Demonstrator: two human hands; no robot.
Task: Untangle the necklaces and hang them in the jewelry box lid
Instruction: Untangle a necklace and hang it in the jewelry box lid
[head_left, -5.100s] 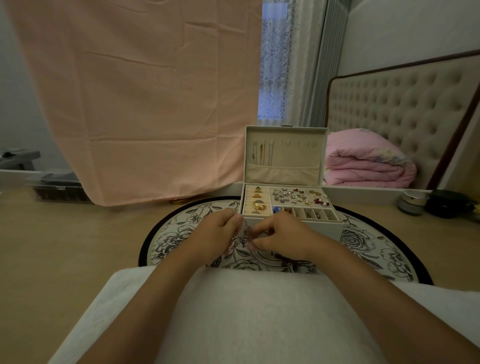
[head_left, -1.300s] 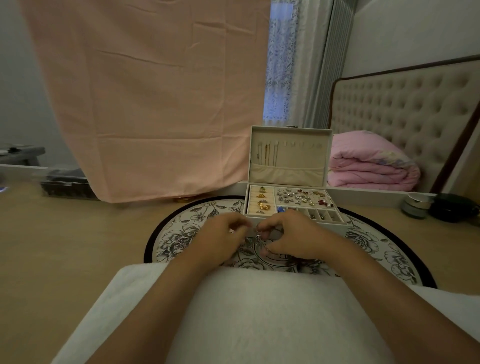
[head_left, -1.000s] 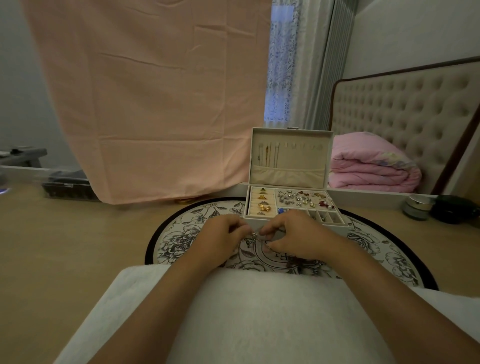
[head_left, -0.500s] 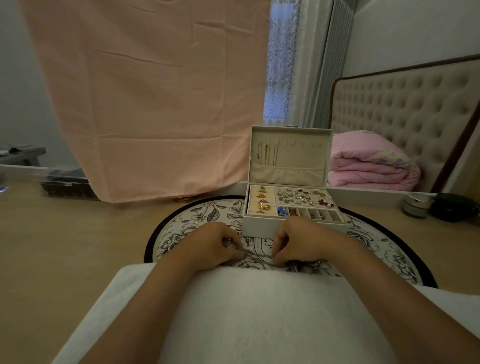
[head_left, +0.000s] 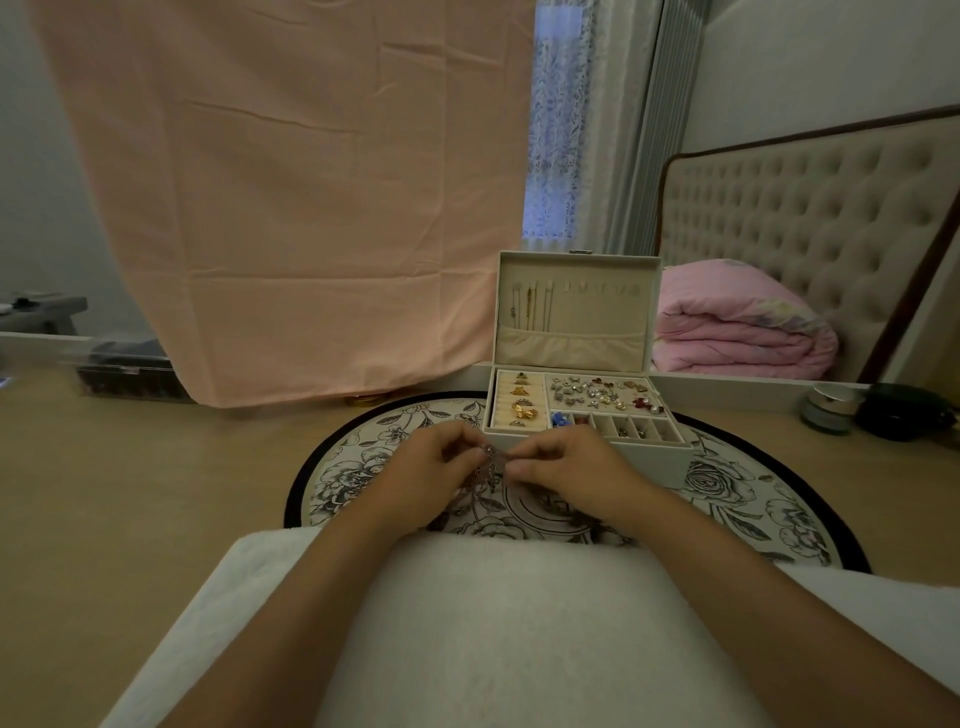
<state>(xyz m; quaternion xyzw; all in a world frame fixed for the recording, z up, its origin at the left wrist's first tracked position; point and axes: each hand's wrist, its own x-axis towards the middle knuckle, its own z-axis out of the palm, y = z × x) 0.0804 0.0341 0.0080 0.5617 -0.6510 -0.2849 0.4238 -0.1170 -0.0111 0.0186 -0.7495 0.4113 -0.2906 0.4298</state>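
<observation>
Both hands meet low at centre, above a round floral mat (head_left: 737, 499) on the tan surface (head_left: 130, 493). Left hand (head_left: 431, 470): fingers curled, thumb and fingertips pinching the necklaces (head_left: 489, 470). Right hand (head_left: 569, 475): fingers likewise curled, pinching the same bunch from the other side. The necklaces are a small silvery knot between the two sets of fingertips, with loose strands hanging down toward the mat. How many chains are in the knot cannot be told.

The box (head_left: 657, 465) sits on the mat just behind the hands, open. Its lid (head_left: 602, 312) stands upright. A few thin chains (head_left: 530, 309) hang at the lid's left side, their lower ends going into a cloth pocket across the bottom. A row of hooks runs along the top of the lid. The tray holds rings on the left, small mixed pieces at rear right, and narrow slots along the front.

A white towel (head_left: 493, 623) covers the lap, with both forearms resting across it. A pink cloth (head_left: 291, 208) hangs behind on the left. A folded pink quilt (head_left: 737, 332) lies against a tufted headboard (head_left: 805, 208) on the right. A small jar (head_left: 830, 410) stands far right on the surface, well apart from the box.
</observation>
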